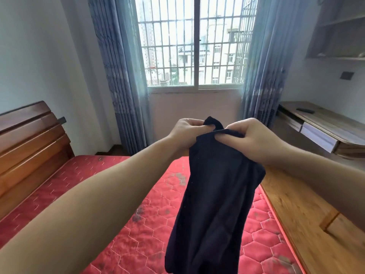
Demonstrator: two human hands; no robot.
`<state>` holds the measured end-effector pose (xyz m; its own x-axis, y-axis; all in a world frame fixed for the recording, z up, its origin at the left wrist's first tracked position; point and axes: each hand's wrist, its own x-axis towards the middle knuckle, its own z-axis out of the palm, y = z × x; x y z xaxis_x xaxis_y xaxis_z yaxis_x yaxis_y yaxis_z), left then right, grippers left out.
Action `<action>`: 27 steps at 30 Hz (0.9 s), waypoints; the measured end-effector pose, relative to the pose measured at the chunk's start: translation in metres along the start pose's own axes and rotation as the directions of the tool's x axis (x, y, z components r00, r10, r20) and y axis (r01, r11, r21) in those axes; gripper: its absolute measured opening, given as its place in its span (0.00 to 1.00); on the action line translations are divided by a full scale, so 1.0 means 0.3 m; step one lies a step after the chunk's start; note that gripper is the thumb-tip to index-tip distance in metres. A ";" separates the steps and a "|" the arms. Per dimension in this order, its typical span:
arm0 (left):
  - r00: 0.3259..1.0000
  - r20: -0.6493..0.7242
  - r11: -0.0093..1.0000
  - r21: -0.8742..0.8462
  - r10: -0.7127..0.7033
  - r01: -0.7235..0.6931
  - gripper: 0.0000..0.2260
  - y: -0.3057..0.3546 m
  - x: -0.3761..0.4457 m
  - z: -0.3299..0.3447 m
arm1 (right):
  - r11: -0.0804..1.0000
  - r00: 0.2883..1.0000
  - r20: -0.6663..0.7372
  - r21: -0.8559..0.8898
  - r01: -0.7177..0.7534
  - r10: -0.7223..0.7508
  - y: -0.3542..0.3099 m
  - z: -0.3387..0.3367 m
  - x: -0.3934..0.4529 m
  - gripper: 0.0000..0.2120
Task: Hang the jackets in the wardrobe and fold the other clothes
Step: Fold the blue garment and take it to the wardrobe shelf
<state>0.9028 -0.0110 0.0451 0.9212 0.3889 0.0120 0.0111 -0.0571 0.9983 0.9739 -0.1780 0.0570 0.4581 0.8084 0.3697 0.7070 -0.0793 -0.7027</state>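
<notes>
Dark navy garment (215, 194) hangs at centre frame, its top edge pinched between both hands. Left hand (187, 129) grips the bunched upper corner; right hand (250, 135) pinches the hem just beside it. Below lies the red quilted mattress (122, 224), with the wooden headboard (29, 143) at left.
</notes>
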 end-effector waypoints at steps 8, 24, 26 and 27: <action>0.999 -0.034 0.996 -0.083 -0.014 0.012 0.10 -0.002 -0.011 0.039 | 0.986 0.961 -0.241 -0.066 -0.156 0.136 0.068 -0.013 0.000 0.24; 0.972 0.019 0.916 -0.329 -0.235 0.228 0.11 -0.019 -0.008 0.086 | 0.973 0.975 -0.136 0.174 -0.151 0.176 0.010 0.031 -0.010 0.04; 0.976 0.026 0.910 -0.355 -0.218 0.212 0.11 -0.021 -0.013 0.084 | 0.981 0.942 -0.296 0.153 -0.119 0.160 0.032 0.030 0.002 0.04; 0.978 0.022 0.910 -0.364 -0.205 0.199 0.12 -0.024 -0.013 0.084 | 0.983 0.923 -0.354 0.147 -0.108 0.154 0.041 0.029 0.005 0.04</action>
<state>0.9090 -0.0354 0.0365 0.9076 0.3723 -0.1943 0.0516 0.3603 0.9314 0.9787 -0.1727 0.0436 0.7221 0.5271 0.4482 0.5668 -0.0793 -0.8200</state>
